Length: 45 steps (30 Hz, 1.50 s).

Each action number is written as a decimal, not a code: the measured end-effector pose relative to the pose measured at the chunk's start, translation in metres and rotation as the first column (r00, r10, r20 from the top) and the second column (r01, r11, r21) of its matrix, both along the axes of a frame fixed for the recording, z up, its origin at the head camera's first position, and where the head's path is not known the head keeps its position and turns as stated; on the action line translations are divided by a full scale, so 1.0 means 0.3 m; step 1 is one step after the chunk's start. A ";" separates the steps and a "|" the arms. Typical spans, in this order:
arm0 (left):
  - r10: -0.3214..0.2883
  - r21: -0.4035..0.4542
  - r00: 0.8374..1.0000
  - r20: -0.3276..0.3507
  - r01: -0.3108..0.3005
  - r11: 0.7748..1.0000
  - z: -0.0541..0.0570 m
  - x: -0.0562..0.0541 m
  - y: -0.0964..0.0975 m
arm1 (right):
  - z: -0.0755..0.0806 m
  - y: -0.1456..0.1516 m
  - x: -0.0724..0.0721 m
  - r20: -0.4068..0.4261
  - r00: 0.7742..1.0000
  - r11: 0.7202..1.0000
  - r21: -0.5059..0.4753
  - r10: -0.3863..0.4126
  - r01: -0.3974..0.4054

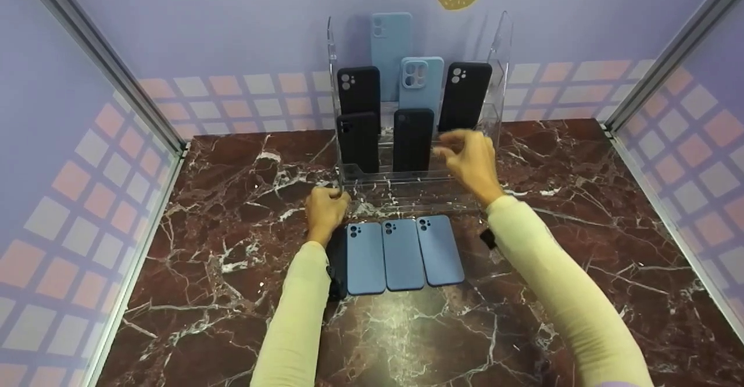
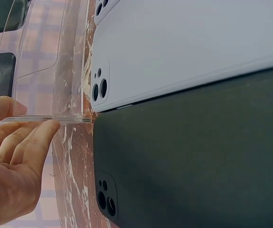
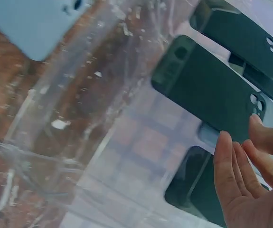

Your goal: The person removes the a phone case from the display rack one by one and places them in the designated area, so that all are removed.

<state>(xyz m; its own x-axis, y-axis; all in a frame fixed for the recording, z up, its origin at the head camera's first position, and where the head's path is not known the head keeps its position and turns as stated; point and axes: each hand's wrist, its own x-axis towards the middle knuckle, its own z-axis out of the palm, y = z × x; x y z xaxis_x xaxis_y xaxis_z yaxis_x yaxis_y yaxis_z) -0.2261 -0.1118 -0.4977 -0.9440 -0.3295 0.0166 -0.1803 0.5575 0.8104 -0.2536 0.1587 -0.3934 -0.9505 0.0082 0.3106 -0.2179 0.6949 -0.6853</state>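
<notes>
A clear tiered display stand (image 1: 407, 178) stands on the marble-patterned table. My left hand (image 1: 325, 210) grips its lower left side edge; in the left wrist view, the thumb lies on one face of the panel and the fingers on the other. My right hand (image 1: 474, 163) hovers by the right edge of the front middle black phone case (image 1: 413, 140), thumb and fingers apart with nothing seen between them. Whether it touches that case I cannot tell. Another black phone case (image 1: 358, 143) stands at the front left of the stand.
Behind, the stand holds black phone cases (image 1: 466, 93) and light blue phone cases (image 1: 391, 44). Three blue-grey phone cases (image 1: 404, 259) lie side by side before it. A black phone case (image 2: 183, 161) lies left of them, partly under my left arm. Patterned walls (image 1: 232, 38) enclose the table.
</notes>
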 end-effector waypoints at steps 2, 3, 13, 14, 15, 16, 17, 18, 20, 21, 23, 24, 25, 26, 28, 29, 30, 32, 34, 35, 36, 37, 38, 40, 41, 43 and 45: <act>0.000 0.004 1.000 0.008 0.000 1.000 0.001 0.000 0.000 | 0.022 -0.014 -0.019 -0.006 1.000 1.000 -0.018 -0.003 0.003; 0.000 0.005 1.000 0.010 0.000 1.000 0.001 0.000 -0.001 | 0.031 -0.020 -0.028 -0.011 1.000 1.000 -0.028 -0.006 0.006; 0.002 0.031 1.000 0.023 -0.002 1.000 -0.002 0.000 -0.003 | 0.054 -0.073 -0.096 -0.070 0.997 1.000 -0.010 0.020 -0.021; 0.001 0.033 1.000 0.020 -0.002 0.999 -0.003 0.000 -0.002 | 0.054 -0.075 -0.100 -0.068 0.997 1.000 0.001 0.020 -0.020; 0.001 0.031 1.000 0.017 -0.001 1.000 -0.003 0.000 -0.002 | 0.053 -0.078 -0.104 -0.067 0.998 1.000 0.010 0.021 -0.020; 0.001 0.032 1.000 0.015 -0.001 0.999 -0.004 0.000 -0.001 | 0.052 -0.080 -0.108 -0.066 0.998 1.000 0.018 0.022 -0.021; 0.000 0.035 1.000 0.014 0.000 0.999 -0.005 0.000 -0.001 | 0.051 -0.082 -0.112 -0.068 0.997 0.999 0.025 0.022 -0.021; 0.000 0.037 1.000 0.015 -0.001 0.999 -0.005 0.001 -0.001 | 0.050 -0.083 -0.115 -0.068 0.997 0.999 0.028 0.023 -0.021; 0.003 0.041 1.000 0.017 -0.004 0.999 -0.006 0.002 0.000 | 0.048 -0.086 -0.119 -0.070 0.997 0.999 0.031 0.021 -0.019; 0.004 0.042 1.000 0.018 -0.004 0.999 -0.005 0.002 0.000 | 0.048 -0.086 -0.121 -0.071 0.997 0.999 0.028 0.018 -0.016; 0.002 0.038 1.000 0.010 -0.003 0.999 -0.005 0.002 -0.001 | 0.048 -0.086 -0.124 -0.074 0.997 1.000 0.013 0.008 -0.007; 0.001 0.035 1.000 0.006 -0.001 0.999 -0.005 0.003 -0.001 | 0.049 -0.087 -0.124 -0.074 0.997 1.000 0.000 0.004 -0.004; 0.000 0.034 1.000 -0.001 0.000 0.999 -0.005 0.002 -0.001 | 0.050 -0.086 -0.126 -0.076 0.997 1.000 -0.014 0.002 -0.003; -0.002 0.032 1.000 -0.007 0.002 0.999 -0.005 0.002 -0.002 | 0.051 -0.086 -0.126 -0.077 0.997 1.000 -0.030 0.001 -0.004; -0.005 0.025 1.000 -0.016 0.006 1.000 -0.006 0.001 -0.003 | 0.050 -0.084 -0.127 -0.080 0.997 0.998 -0.064 0.005 -0.011; -0.005 0.023 1.000 -0.016 0.005 1.000 -0.007 0.001 -0.003 | 0.050 -0.084 -0.127 -0.085 0.996 0.997 -0.079 0.009 -0.016; -0.004 0.024 1.000 -0.016 0.005 1.000 -0.008 0.001 -0.004 | 0.049 -0.083 -0.127 -0.092 0.996 0.996 -0.092 0.013 -0.022; -0.006 0.023 1.000 -0.013 0.006 1.000 -0.008 0.000 -0.004 | 0.044 -0.080 -0.128 -0.111 0.994 0.993 -0.113 0.017 -0.030; -0.006 0.022 1.000 -0.011 0.006 1.000 -0.008 -0.001 -0.004 | 0.038 -0.077 -0.129 -0.139 0.990 0.991 -0.128 0.016 -0.034; -0.006 0.023 1.000 -0.007 0.006 1.000 -0.008 0.000 -0.004 | 0.036 -0.076 -0.129 -0.152 0.988 0.990 -0.136 0.015 -0.036; -0.006 0.022 1.000 -0.007 0.006 1.000 -0.008 0.000 -0.004 | 0.033 -0.075 -0.129 -0.163 0.987 0.989 -0.141 0.014 -0.038; -0.007 0.020 1.000 -0.006 0.007 1.000 -0.008 -0.001 -0.004 | 0.032 -0.074 -0.128 -0.174 0.985 0.989 -0.146 0.013 -0.039; -0.006 0.020 1.000 -0.003 0.006 1.000 -0.007 -0.001 -0.004 | 0.031 -0.072 -0.128 -0.185 0.983 0.988 -0.150 0.014 -0.042; -0.008 0.018 1.000 0.004 0.008 1.000 -0.005 -0.001 -0.004 | 0.030 -0.071 -0.126 -0.207 0.978 0.987 -0.153 0.015 -0.047; -0.008 0.019 1.000 0.007 0.008 1.000 -0.004 -0.001 -0.005 | 0.030 -0.070 -0.124 -0.215 0.977 0.987 -0.154 0.014 -0.048; -0.009 0.018 1.000 0.010 0.009 1.000 -0.003 -0.002 -0.005 | 0.029 -0.069 -0.122 -0.234 0.972 0.986 -0.158 0.011 -0.050; -0.008 0.014 1.000 0.009 0.008 1.000 -0.003 -0.002 -0.005 | 0.028 -0.066 -0.121 -0.251 0.968 0.986 -0.161 0.010 -0.052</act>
